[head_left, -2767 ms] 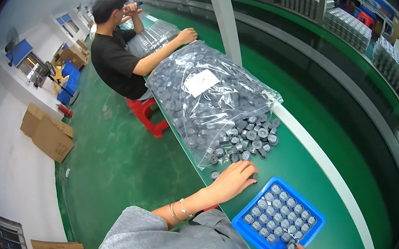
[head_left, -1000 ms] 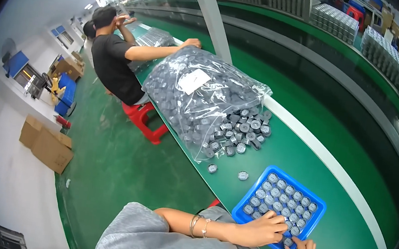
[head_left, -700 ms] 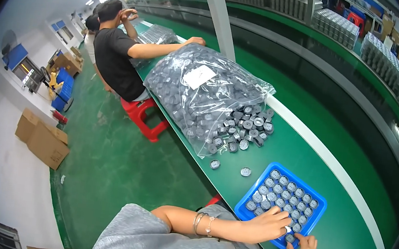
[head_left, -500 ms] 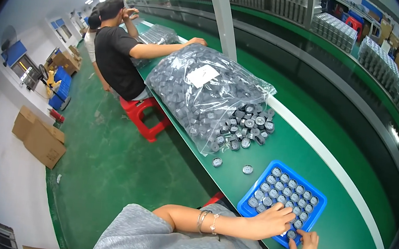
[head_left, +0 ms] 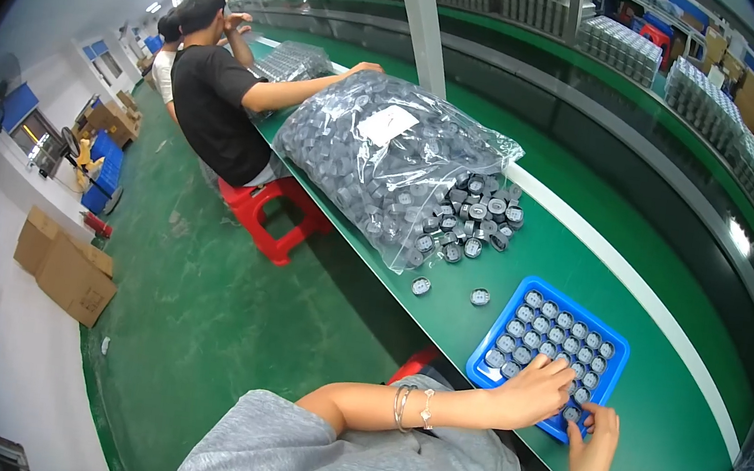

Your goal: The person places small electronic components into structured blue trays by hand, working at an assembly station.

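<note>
A blue tray (head_left: 617,370) on the green bench in front of me holds rows of small round grey plastic parts (head_left: 557,335). My left hand (head_left: 532,393) reaches over the tray's near side, fingers bent down and together among the parts; whatever is under the fingertips is hidden. At the tray's near right corner, my right hand (head_left: 593,450) has thumb and forefinger on either side of one round part (head_left: 572,414). Two loose round parts, one on the left (head_left: 421,286) and one on the right (head_left: 479,297), lie on the bench beyond the tray.
A large clear bag (head_left: 358,158) full of the same parts lies farther along the bench, with a pile (head_left: 473,219) spilling from its mouth. A co-worker (head_left: 216,89) sits beyond, one arm reaching behind the bag. A white rail (head_left: 635,277) borders the bench's far side.
The view has shifted slightly, so the tray and my hands appear higher and farther right. Both hands stay at the same part of the tray, with little finger movement.
</note>
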The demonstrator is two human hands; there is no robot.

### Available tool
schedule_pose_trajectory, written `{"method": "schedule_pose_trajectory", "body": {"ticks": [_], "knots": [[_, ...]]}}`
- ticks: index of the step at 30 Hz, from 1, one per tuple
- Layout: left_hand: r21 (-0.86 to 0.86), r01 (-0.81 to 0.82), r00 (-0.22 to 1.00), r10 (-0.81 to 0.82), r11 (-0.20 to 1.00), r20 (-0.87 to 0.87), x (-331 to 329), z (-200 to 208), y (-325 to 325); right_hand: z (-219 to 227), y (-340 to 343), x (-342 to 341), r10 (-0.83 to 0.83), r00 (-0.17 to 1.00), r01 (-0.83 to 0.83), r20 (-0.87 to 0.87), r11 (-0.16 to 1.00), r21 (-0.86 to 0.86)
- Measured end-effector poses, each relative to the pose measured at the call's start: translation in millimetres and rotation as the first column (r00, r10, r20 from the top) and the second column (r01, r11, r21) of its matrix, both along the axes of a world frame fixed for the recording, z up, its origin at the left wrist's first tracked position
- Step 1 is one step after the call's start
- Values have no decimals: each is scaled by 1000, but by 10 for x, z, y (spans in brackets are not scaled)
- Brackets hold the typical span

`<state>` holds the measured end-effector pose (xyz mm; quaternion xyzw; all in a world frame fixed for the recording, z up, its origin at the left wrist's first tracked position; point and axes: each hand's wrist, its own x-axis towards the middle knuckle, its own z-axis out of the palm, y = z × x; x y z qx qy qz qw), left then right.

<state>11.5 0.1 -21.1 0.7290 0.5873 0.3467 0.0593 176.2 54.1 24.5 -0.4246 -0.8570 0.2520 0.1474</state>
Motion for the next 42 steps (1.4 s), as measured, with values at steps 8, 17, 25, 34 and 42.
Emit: {"method": "schedule_pose_trajectory", "body": {"ticks": [8, 17, 25, 34, 42], "knots": [[-2, 7, 999, -7, 1000, 41, -29, 11, -35, -86, 12, 8, 25, 997, -19, -72, 997, 76], [-68, 32, 999, -29, 997, 42, -136, 162, -107, -33, 12, 21, 14, 994, -13, -106, 1000, 15], [84, 73, 987, -59, 994, -151, -292, 128, -453, -229, -34, 379, -172, 903, 138, -393, 984, -113], [46, 102, 979, -92, 994, -183, -366, 31, -541, -473, -3, 390, -275, 867, 293, -415, 956, -22], [41, 118, 955, -102, 992, -278, -464, 5, -550, -451, -54, 381, -302, 843, 340, -445, 940, 7]]}}
